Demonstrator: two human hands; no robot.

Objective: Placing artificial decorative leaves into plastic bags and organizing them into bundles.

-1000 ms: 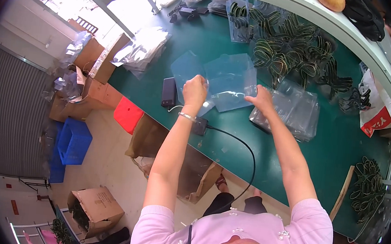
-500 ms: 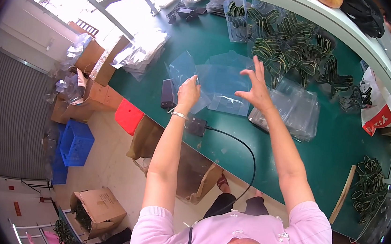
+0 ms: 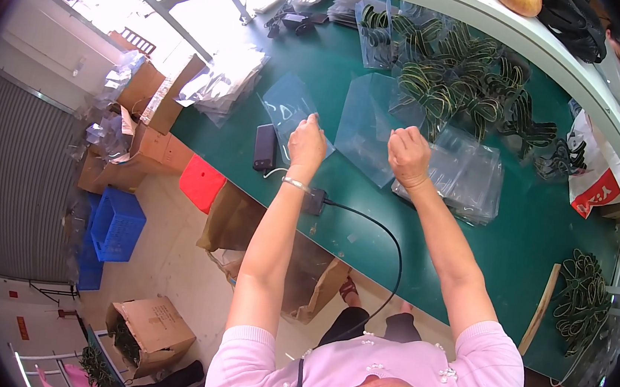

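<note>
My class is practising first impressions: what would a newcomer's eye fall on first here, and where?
Probably the wide green table, with looped dark cords heaped on its far side, right of centre. Near its middle, the left hand and right hand are at clear plastic sheets. A bright red object stands out by the near left edge.

Both arms reach forward, hands about level with each other, apart. Left arm [image 3: 268,253] nearly straight, pointing just past 12; left hand [image 3: 308,146] back up, fingers curled in, tips toward 12. Right arm [image 3: 453,244] bent slightly at elbow, forearm pointing 11; right hand [image 3: 408,156] fingers folded tight, fingertips toward 10. Wrists look roughly straight.
</note>
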